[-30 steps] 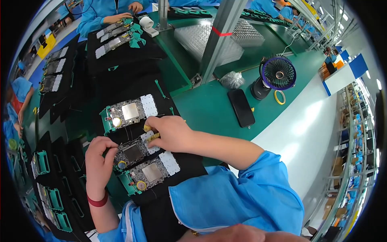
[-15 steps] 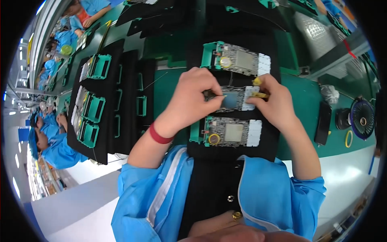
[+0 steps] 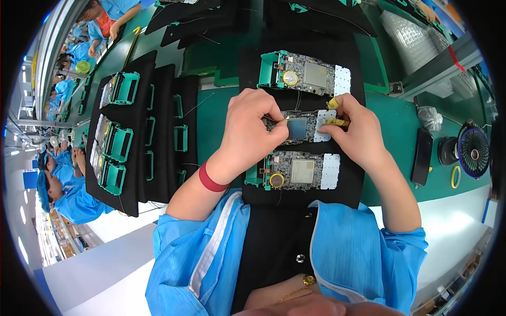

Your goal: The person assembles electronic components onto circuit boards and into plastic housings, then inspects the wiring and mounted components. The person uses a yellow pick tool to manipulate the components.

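Three circuit boards lie in a column on a black mat in front of me. On the middle circuit board (image 3: 298, 128), a bluish square shows between my hands. My left hand (image 3: 254, 122), with a red wristband, is closed in a pinch over the board's left end; what its fingertips hold is hidden. My right hand (image 3: 359, 129) grips the white right end of that board, thumb on top, with yellow covers on two fingers. The far circuit board (image 3: 314, 73) and the near circuit board (image 3: 301, 171) each have a green plastic frame at the left and a round yellow part.
Black sheets with green-framed boards (image 3: 120, 142) stand at the left. On the right are a phone (image 3: 422, 157), a small fan (image 3: 473, 151), a roll of yellow tape (image 3: 456, 179) and a crumpled clear bag (image 3: 430, 119). Co-workers in blue (image 3: 79, 195) sit at the left.
My left fingertips have drawn slightly left along the middle board, and the small pale tip seen at them is no longer visible. My right hand keeps its grip on the white end.
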The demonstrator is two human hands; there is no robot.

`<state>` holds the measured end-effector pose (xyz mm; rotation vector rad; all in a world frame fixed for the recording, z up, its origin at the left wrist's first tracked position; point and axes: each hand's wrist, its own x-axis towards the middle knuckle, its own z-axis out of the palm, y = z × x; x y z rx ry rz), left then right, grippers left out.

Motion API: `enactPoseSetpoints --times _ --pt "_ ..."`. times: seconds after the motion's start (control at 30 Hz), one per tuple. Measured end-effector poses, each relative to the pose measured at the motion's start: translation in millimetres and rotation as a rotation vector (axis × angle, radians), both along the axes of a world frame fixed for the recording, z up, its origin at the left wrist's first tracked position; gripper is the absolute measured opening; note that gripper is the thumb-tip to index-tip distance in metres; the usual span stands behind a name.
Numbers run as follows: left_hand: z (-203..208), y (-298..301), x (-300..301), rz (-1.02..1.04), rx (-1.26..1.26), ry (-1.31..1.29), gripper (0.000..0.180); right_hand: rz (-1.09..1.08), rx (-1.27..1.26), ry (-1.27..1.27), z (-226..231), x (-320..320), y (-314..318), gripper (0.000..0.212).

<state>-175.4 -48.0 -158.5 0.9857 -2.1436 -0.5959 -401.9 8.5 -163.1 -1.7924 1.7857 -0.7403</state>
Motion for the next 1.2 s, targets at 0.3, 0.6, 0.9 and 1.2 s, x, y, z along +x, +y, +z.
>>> enactPoseSetpoints --times 0.3,0.6,0.9,1.2 --pt "7.5 0.9 -2.2 -0.022 0.045 -0.006 0.012 0.147 -0.453 0.099 18.5 2.9 2.8 0.03" --pt "2.0 1.6 3.8 -0.018 0.091 0.091 0.011 0.282 -0.578 0.182 8.0 20.0 -15.1 0.012" --pt "4.0 2.5 -0.6 0.011 0.049 0.006 0.014 0.277 -0.572 0.169 9.4 21.5 -16.4 0.011" --pt "6.1 2.5 0.0 0.001 0.069 -0.028 0.013 0.346 -0.542 0.182 15.7 25.8 -21.3 0.012"
